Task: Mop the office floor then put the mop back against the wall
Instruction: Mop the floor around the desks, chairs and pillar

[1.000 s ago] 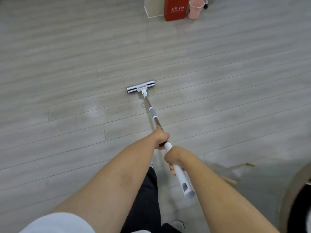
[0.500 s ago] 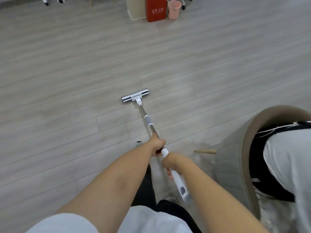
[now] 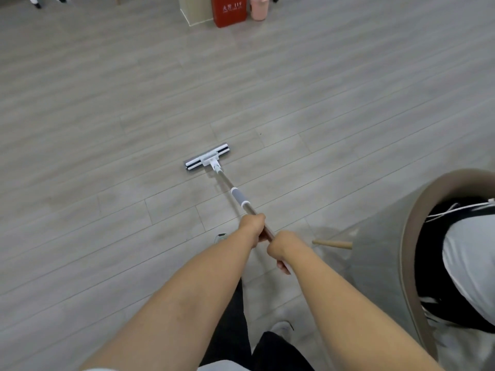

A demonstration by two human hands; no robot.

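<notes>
Mop: a flat white-and-grey mop (image 3: 239,197) on a slim metal pole with a grey sleeve is held out ahead of the person, slanting down and away; this low slant appears chosen so that reach is gained without bending.
Mop head: the white-and-dark rectangular mop head (image 3: 207,158) is laid flat on the pale grey wood-plank floor (image 3: 107,129), set crosswise to the pole, so that a full-width strip is wiped in each stroke.
Left hand: the left hand (image 3: 251,227) is wrapped tightly round the bare metal just below the grey sleeve; being the lower grip, it is judged to steer and press the head.
Right hand: the right hand (image 3: 281,246) is curled round the pole just behind the left, the two nearly touching; the pole's top end is hidden under the right forearm.
Stage: mopping is judged to be under way; no wall can be made out, so the return of the mop is not yet in question.
Chair: a rounded grey upholstered chair with a tan rim (image 3: 388,250) stands close on the right, dark and white clothing filling its seat; one light wooden leg (image 3: 332,244) juts towards the pole.
Risk: that leg could be struck if the pole is swung rightwards.
Far edge: a red box with white lettering (image 3: 229,9), a pink plastic bin (image 3: 258,8) and a beige cabinet base (image 3: 195,9) are grouped well beyond the head.
</notes>
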